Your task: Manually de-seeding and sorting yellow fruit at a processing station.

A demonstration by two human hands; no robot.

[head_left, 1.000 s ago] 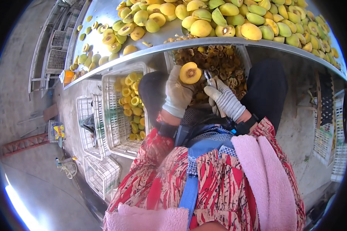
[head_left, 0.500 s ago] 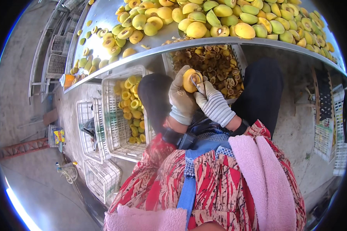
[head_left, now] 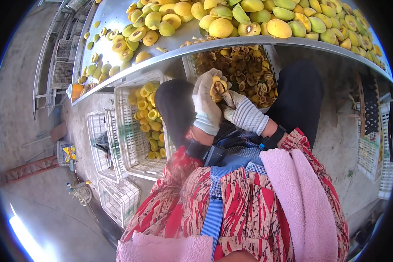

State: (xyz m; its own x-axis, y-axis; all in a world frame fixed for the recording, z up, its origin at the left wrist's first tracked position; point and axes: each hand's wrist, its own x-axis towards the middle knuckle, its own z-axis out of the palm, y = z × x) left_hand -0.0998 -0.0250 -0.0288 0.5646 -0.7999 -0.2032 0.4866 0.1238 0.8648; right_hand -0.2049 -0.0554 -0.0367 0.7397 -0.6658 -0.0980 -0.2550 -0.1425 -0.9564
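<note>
My gloved left hand (head_left: 205, 102) is closed around a yellow fruit half (head_left: 217, 88), which looks like a peach, its brown centre facing my other hand. My gloved right hand (head_left: 245, 112) grips a small metal coring tool (head_left: 227, 97); its tip is at the fruit's brown centre, and the handle is mostly hidden in the fingers. Both hands meet between my knees, below the edge of a metal table (head_left: 174, 52). Under and beyond them, brown cut-out cores (head_left: 236, 70) fill a white crate (head_left: 273, 56).
Yellow-green fruit halves (head_left: 257, 17) are heaped on the table. Beside my left knee stands a white crate (head_left: 123, 131) of hollowed yellow halves (head_left: 153, 114). More white crates (head_left: 113, 196) sit at the left, others (head_left: 371, 157) at the right. An orange container (head_left: 75, 91) is by the table's left corner.
My left hand has turned the fruit half and curled further around it. The tool in my right hand has shifted with it and is angled differently at the brown centre.
</note>
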